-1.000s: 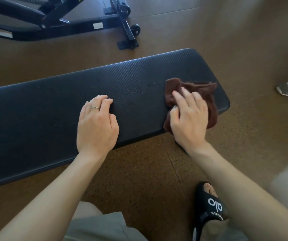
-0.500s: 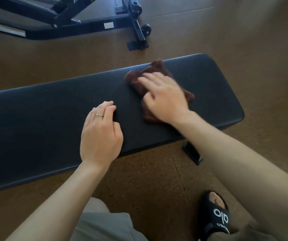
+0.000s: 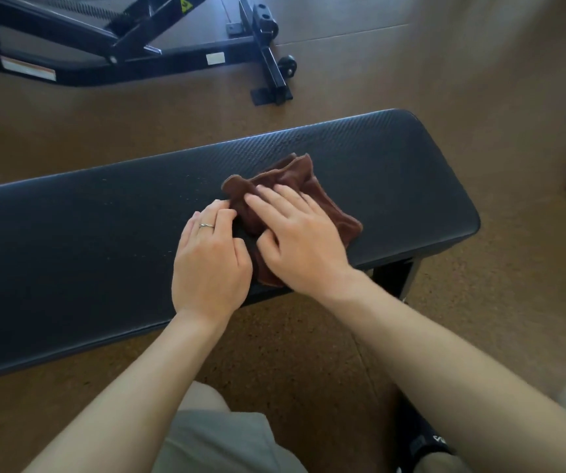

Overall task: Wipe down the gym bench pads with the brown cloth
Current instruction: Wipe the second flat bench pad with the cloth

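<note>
- The brown cloth point(image 3: 295, 199) now lies near the middle of the bench pad point(image 3: 70, 240), a bit toward the right end; one second ago it was right at the right end, hanging over the near edge
- It went first to the far side of the pad, and now it has come back toward the near edge, more to the left
- The right hand point(image 3: 300, 240) lies flat on top of the cloth and presses it down; its fingers point(image 3: 268, 199) are straight and spread a little, and they do not curl round the cloth
- The left hand point(image 3: 211, 264) has not moved away; it rests on the pad, with the wiping hand now just beside it
- The left fingers point(image 3: 222, 213) bend a little and their tips sit right at the left edge of the cloth; I cannot tell if they touch it or pinch it
- So the right part of the pad looks wiped, I think
- The long left part of the pad still shows small pale specks, so I think that part is not wiped yet
- The left hand is now in the way; I think it must lift or slide left before the cloth can go on
- Behind the pad a black metal frame point(image 3: 172, 59) stands on the brown floor point(image 3: 479, 80)
</note>
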Action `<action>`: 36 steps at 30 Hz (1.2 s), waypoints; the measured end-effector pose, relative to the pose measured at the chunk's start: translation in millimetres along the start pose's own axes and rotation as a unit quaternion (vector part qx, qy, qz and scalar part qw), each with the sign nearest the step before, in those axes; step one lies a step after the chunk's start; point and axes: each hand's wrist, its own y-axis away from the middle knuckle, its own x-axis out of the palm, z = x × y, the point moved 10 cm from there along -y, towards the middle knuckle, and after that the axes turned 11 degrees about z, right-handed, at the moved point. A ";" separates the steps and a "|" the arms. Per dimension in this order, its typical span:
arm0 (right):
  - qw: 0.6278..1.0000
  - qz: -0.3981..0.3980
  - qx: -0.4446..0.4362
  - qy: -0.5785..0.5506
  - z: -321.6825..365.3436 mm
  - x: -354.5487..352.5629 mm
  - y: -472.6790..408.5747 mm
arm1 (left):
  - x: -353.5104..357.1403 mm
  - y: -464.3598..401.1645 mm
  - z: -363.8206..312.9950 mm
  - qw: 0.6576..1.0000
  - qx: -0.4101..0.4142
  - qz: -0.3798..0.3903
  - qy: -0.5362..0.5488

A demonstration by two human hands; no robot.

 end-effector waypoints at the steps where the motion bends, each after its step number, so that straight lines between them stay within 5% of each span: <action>1: 1.000 0.002 0.002 0.007 -14.5 -4.6 -1.9 | 0.4 -0.3 0.6 1.000 0.001 0.004 -0.003; 6: 0.980 -0.060 0.187 0.003 -130.6 -52.5 -9.5 | 2.7 -0.8 3.0 1.000 0.004 0.013 -0.010; 9: 0.969 -0.070 0.235 0.009 -112.2 -45.3 1.0 | 3.0 -1.6 3.0 1.000 0.004 0.015 -0.002; 14: 0.989 -0.052 0.140 0.016 -7.1 5.2 50.1 | 2.0 -0.4 3.7 1.000 0.009 0.016 0.004; 21: 0.998 -0.004 0.064 0.021 -30.2 -2.3 -3.6 | 4.6 -1.5 4.3 1.000 0.009 0.008 0.000; 27: 0.992 -0.005 0.122 0.036 -43.1 -7.5 -60.3 | 2.2 -1.4 4.7 1.000 -0.002 -0.005 0.000; 31: 0.999 0.030 -0.007 0.019 0.9 12.6 -24.6 | 0.2 0.6 5.8 1.000 -0.011 -0.023 0.014; 36: 0.990 0.085 -0.110 0.033 14.8 15.1 -87.3 | -3.6 -2.6 13.1 0.997 -0.050 -0.046 0.023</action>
